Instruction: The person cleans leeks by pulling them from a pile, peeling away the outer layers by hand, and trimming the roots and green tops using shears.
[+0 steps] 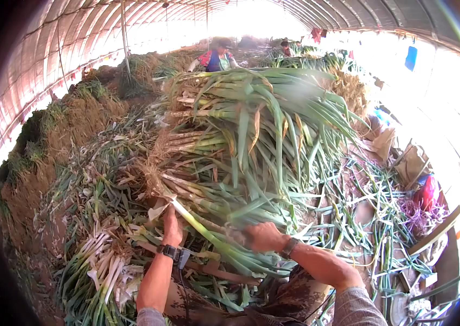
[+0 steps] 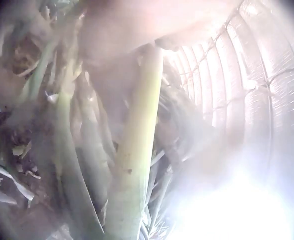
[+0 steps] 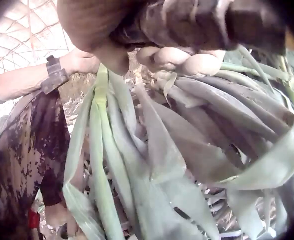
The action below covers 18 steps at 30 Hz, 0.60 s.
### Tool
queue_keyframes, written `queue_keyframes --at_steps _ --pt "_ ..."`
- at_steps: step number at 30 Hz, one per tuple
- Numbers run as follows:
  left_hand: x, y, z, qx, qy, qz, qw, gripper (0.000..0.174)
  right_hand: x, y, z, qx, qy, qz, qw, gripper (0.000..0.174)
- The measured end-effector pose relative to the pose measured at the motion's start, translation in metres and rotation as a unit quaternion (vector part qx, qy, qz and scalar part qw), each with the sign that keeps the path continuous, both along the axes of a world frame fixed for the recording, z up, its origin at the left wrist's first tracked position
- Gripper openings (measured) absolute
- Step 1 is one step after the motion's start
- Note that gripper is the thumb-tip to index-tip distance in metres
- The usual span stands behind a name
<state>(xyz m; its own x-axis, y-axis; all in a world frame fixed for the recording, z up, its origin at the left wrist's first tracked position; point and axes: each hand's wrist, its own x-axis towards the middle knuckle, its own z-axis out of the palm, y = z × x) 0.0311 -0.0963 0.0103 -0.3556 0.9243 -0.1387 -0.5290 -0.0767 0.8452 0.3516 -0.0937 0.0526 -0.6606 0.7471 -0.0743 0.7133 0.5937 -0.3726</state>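
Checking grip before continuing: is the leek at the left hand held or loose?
Held: the head view shows the leek at the left hand; the left wrist view shows its pale stalk running into that hand.

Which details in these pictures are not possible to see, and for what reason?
Head: exact shape of the right hand, blurred.
Head: legs of the person behind the leek pile, hidden by it.
Left wrist: upper end of the pale leek, covered by the left hand.
Right wrist: the dark banded thing's full shape, cut by top edge.
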Motion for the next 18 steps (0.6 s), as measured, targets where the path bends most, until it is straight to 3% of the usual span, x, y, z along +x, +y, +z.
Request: queue_keyframes --at_steps 6,11,13,16,18 --pt "0.0 0.002 -0.016 -0.012 -0.057 -0.047 0.997 0.05 -0.002 0.003 -0.002 0.006 -0.009 -0.006 1.0 0.035" --pt "-0.005 -0.001 -0.018 -0.028 0.053 -0.044 0.997 0.031 -0.001 -0.003 0.0 0.016 -0.038 0.02 0.999 0.034" --pt "-0.004 -0.005 -0.015 -0.1 0.045 0.033 0.993 0.033 0.0 -0.009 0.008 0.026 -0.036 0.008 0.999 0.033" --pt "-0.004 -0.003 -0.014 -0.118 0.031 0.076 0.99 0.034 0.008 -0.007 0.015 -0.036 -0.096 -0.018 0.995 0.034" --pt "0.003 -0.007 -0.004 -0.129 0.01 0.113 0.985 0.037 0.017 -0.006 0.003 -0.024 -0.086 0.041 0.995 0.042"
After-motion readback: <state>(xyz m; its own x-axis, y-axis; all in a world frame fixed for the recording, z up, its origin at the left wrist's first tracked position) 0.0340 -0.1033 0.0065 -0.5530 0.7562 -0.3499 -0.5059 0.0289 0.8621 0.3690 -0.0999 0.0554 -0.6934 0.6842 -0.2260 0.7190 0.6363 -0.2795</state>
